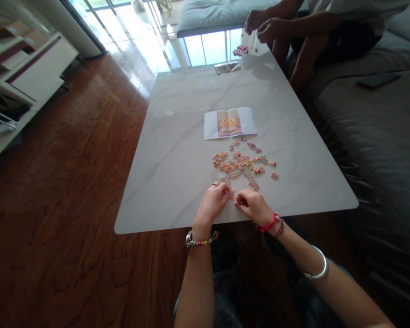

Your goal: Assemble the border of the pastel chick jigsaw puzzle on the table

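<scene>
Wood floor (82, 182) borders a white table (171, 182), on which we take the printed sheet (211, 126) as landmark. Loose puzzle pieces (237, 163) lie just on our side of the sheet. Farther from the sheet, by the table's near edge, we hold both hands close together: our left hand (214, 200) pinches a small piece (231, 196) between thumb and fingers; our right hand (255, 205) is curled just beside it, and whether it grips a separate piece we cannot tell. Between sheet and right hand, a joined strip (252, 180) lies flat. We judge the step to be fitting pieces together; the next move calls for aligning tab with socket before pressing down.
</scene>
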### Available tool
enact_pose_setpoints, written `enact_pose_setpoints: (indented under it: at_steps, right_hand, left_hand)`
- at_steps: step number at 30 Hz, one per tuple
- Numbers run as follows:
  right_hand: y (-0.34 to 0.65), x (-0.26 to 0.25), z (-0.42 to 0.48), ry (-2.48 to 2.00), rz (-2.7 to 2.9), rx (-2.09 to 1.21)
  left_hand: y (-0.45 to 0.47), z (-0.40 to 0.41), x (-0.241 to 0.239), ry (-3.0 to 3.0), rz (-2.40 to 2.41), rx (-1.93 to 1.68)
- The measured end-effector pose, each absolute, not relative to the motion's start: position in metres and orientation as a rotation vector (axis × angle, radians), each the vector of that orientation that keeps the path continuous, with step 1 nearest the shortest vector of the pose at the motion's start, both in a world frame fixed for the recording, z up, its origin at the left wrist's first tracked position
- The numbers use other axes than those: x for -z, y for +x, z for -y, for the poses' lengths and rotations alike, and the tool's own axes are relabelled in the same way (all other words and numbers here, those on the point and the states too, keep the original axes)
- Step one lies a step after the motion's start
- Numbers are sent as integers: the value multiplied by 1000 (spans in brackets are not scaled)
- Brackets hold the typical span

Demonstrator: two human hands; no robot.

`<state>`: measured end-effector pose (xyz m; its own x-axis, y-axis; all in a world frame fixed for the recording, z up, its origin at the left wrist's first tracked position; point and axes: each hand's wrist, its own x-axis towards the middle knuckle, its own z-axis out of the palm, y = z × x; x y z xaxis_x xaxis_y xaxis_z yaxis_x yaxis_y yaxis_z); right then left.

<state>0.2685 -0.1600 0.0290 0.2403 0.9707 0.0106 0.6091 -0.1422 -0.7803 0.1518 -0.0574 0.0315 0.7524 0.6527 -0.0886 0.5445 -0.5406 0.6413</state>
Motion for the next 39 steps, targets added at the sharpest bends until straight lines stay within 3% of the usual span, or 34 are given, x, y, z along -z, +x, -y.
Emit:
enact_pose_setpoints:
  at_steps: [8,19,29,39]
  right_hand:
    - [274,-33,159,-1493,704,-1284]
    - [281,-33,160,-1508,695,-1250]
    - [356,-37,175,-1728,695,-1112]
    - [333,-22,178,-1811,675,-1032]
  left_hand:
    - [152,57,-30,2270,-885,-217]
    - [152,57,-33,2280,-892,-199]
    - [153,58,-33,2303,-935,-156]
    - [163,67,-42,2408,-953,-248]
